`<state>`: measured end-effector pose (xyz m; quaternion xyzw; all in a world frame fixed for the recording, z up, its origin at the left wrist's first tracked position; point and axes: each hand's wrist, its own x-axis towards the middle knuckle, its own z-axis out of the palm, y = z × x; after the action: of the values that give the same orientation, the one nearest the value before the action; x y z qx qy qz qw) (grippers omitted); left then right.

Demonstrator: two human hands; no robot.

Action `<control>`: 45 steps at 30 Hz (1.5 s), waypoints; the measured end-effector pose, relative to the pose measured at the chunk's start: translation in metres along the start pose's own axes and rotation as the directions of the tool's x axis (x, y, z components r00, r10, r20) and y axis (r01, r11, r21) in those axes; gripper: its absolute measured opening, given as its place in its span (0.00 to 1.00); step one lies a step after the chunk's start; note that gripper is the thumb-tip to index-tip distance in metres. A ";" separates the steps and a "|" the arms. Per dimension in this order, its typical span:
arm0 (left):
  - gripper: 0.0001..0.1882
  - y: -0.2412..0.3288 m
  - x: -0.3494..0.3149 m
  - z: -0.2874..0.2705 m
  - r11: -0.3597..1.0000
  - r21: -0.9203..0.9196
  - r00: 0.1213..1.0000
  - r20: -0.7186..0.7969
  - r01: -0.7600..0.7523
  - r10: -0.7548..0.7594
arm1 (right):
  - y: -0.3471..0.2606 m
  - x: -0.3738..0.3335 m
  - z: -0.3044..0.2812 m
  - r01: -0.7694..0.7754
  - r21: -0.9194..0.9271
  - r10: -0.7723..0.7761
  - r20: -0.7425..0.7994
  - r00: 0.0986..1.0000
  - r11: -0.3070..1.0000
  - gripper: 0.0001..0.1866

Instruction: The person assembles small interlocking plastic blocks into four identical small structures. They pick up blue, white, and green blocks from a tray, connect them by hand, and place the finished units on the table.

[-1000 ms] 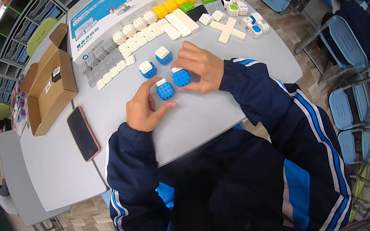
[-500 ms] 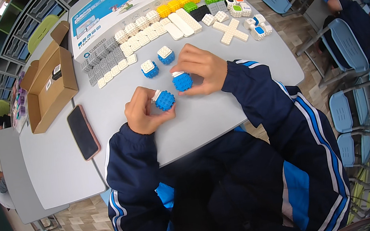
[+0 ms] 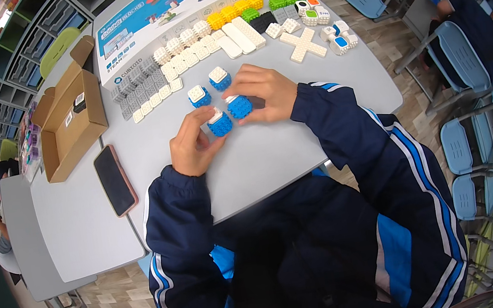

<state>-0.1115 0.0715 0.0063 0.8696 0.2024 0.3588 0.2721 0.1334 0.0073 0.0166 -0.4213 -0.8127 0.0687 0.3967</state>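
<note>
Between the thumb and fingers of my left hand point(image 3: 196, 143) is a studded blue block point(image 3: 220, 124) with a white piece on its top. My right hand point(image 3: 264, 93) grips a matching blue block point(image 3: 240, 107), its white top partly hidden under my fingers. The two held blocks are close side by side, low over the table or on it; I cannot tell which. Just beyond them stand two more blue blocks with white tops, one to the left point(image 3: 198, 96) and one farther back point(image 3: 219, 78).
Rows of grey point(image 3: 139, 87), white, yellow point(image 3: 234, 12) and green blocks line a large printed box point(image 3: 188, 4). A white cross piece point(image 3: 305, 45) lies at the right. An open cardboard box point(image 3: 75, 137) and a phone point(image 3: 115, 180) are at the left.
Both blocks have been tilted so their white tops face more upward. My left hand has moved slightly, bringing its block nearer the right one. The view has shifted a little.
</note>
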 end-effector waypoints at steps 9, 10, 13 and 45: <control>0.27 0.000 0.001 0.000 0.999 -0.037 1.000 0.021 -0.006 0.007 | -0.003 -0.005 0.008 -0.197 0.170 0.180 0.108 0.978 0.965 0.30; 0.28 0.001 0.002 0.001 0.998 -0.064 0.999 0.032 -0.006 0.008 | -0.002 -0.006 0.008 -0.202 0.189 0.185 0.107 0.977 0.961 0.30; 0.26 0.002 0.000 0.000 0.995 -0.100 0.999 0.032 0.004 0.000 | -0.002 -0.003 0.012 -0.194 0.249 0.171 0.111 0.979 0.949 0.30; 0.17 0.004 0.003 -0.012 0.993 0.105 0.995 0.094 -0.047 0.037 | -0.004 0.001 -0.003 -0.348 0.301 0.302 0.191 0.934 0.888 0.24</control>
<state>-0.1174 0.0744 0.0173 0.9027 0.1901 0.3126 0.2265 0.1331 0.0047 0.0209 -0.4735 -0.7329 0.2984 0.3869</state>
